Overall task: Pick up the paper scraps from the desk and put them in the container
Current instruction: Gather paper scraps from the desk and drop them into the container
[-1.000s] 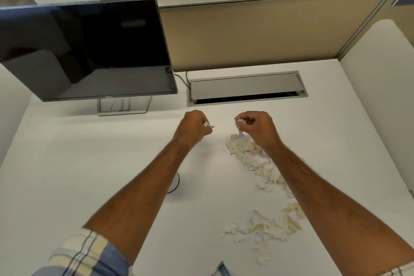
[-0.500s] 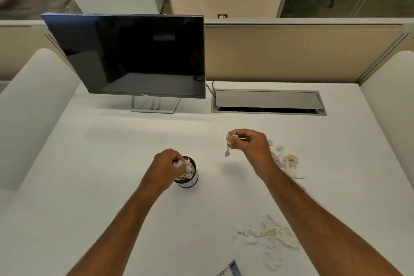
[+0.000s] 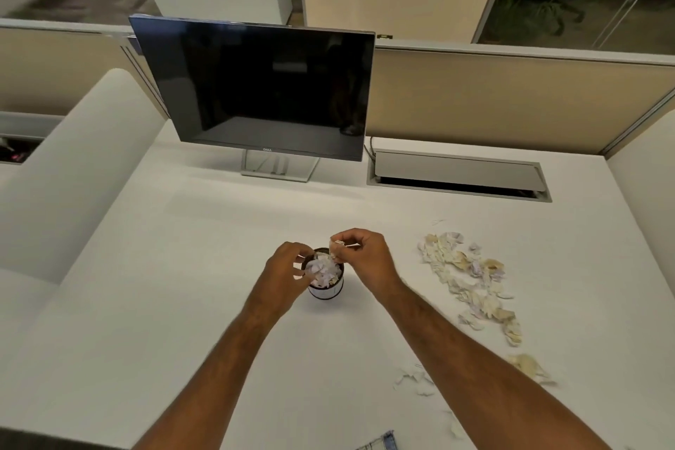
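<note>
A small dark-rimmed white container [image 3: 326,291] stands mid-desk, heaped with paper scraps [image 3: 321,268]. My left hand [image 3: 286,272] sits against its left rim, fingers loosely curled beside the heap, and I see no scrap between them. Just above the far rim, my right hand [image 3: 363,254] pinches a small pale scrap [image 3: 336,245] between thumb and fingertips. A long trail of loose cream and lilac scraps [image 3: 471,281] lies on the white desk [image 3: 182,285] to the right. More scraps [image 3: 416,382] lie near the front, partly hidden by my right forearm.
A dark monitor [image 3: 263,88] on a silver stand is at the back left. A grey cable hatch [image 3: 456,175] is set into the desk at the back right. White side panels and beige partitions enclose the desk.
My right hand has carried its scrap left, from beside the scrap pile to over the container. My left hand has gone from above the container to its left rim. The view has shifted left.
</note>
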Motion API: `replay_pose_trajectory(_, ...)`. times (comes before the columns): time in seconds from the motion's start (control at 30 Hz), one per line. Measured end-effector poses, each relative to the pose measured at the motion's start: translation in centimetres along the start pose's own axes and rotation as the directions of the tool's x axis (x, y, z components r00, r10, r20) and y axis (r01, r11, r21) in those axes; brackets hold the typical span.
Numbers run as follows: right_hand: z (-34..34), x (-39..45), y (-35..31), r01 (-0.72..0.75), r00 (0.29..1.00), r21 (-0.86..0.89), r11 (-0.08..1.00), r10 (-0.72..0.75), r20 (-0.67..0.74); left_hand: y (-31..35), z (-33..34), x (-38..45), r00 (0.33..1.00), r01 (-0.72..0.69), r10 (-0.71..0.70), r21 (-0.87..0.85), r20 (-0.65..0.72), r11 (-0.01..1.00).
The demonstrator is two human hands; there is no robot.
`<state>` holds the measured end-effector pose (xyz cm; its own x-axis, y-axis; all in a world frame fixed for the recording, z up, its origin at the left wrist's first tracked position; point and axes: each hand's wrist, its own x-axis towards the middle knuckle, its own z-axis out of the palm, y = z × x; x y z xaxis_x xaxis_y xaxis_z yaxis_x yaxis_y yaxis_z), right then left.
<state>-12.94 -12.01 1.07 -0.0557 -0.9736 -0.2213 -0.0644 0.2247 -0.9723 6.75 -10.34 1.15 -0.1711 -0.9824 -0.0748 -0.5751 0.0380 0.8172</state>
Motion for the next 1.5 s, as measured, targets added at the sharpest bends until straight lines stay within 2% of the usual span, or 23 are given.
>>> replay_pose_trajectory(0.1, 0.4, 0.1, 0.7, 0.048, 0.997, -0.185, 0.981, -0.037, 0.060, -0.4, -0.2, -0.4, 0.999, 0.024, -0.023, 0.004, -0.025, 1.000)
replay_pose_trajectory(0.23, 0.7, -0.2, 1.0, 0.163, 0.979, -0.470, 0.868, -0.083, 0.187, -0.8, -0.2, -0.8, 0.999, 0.039, -0.040, -0.004, -0.031, 0.999)
replay_pose_trajectory(0.4, 0.6, -0.6, 0.7, 0.210, 0.964, -0.558, 0.803, -0.076, 0.255, -1.0, -0.2, -0.8, 0.993, 0.077, -0.081, -0.050, -0.082, 0.996)
replay_pose_trajectory(0.6, 0.5, -0.6, 0.6, 0.279, 0.956, -0.533, 0.799, -0.180, 0.232, -1.1, -0.2, -0.5, 0.981, 0.064, -0.076, -0.071, -0.180, 0.995)
replay_pose_trajectory(0.67, 0.5, -0.7, 0.8, 0.297, 0.952, -0.533, 0.792, -0.199, 0.234, -1.1, -0.2, -0.5, 0.985, 0.020, -0.017, 0.012, -0.174, 1.000)
replay_pose_trajectory(0.8, 0.5, -1.1, 1.5, 0.329, 0.939, -0.556, 0.763, -0.205, 0.275, -1.1, 0.2, -0.2, 0.998, -0.043, 0.051, 0.248, -0.024, 0.968)
replay_pose_trajectory(0.97, -0.2, -1.2, 1.3, 0.330, 0.943, -0.503, 0.799, -0.255, 0.214, -0.5, 0.9, -0.4, 0.986, -0.163, 0.158, 0.526, 0.055, 0.834)
replay_pose_trajectory(1.07, -1.0, -1.4, 1.5, 0.332, 0.943, -0.489, 0.807, -0.264, 0.204, -0.8, 1.4, -0.5, 0.986, -0.162, 0.148, 0.584, 0.073, 0.795)
replay_pose_trajectory(1.2, -2.0, -1.7, 1.8, 0.339, 0.941, -0.472, 0.814, -0.282, 0.190, -1.7, 2.3, -0.5, 0.991, -0.092, 0.021, 0.564, 0.130, 0.821)
replay_pose_trajectory(1.27, -2.6, -1.9, 1.8, 0.329, 0.944, -0.457, 0.826, -0.281, 0.172, -1.9, 2.3, -0.5, 0.990, -0.091, 0.017, 0.555, 0.138, 0.827)
replay_pose_trajectory(1.37, -3.7, -2.1, 2.0, 0.287, 0.958, -0.437, 0.852, -0.262, 0.117, -1.1, 2.0, -0.6, 0.992, -0.120, 0.118, 0.547, 0.038, 0.828)
replay_pose_trajectory(1.43, -4.6, -2.3, 2.3, 0.254, 0.966, -0.418, 0.872, -0.246, 0.075, -0.8, 1.6, -0.9, 0.969, -0.158, 0.237, 0.556, -0.073, 0.816)
replay_pose_trajectory(1.5, -5.6, -2.4, 2.5, 0.227, 0.972, -0.397, 0.889, -0.233, 0.034, -0.3, 1.2, -1.1, 0.946, -0.176, 0.297, 0.566, -0.129, 0.806)
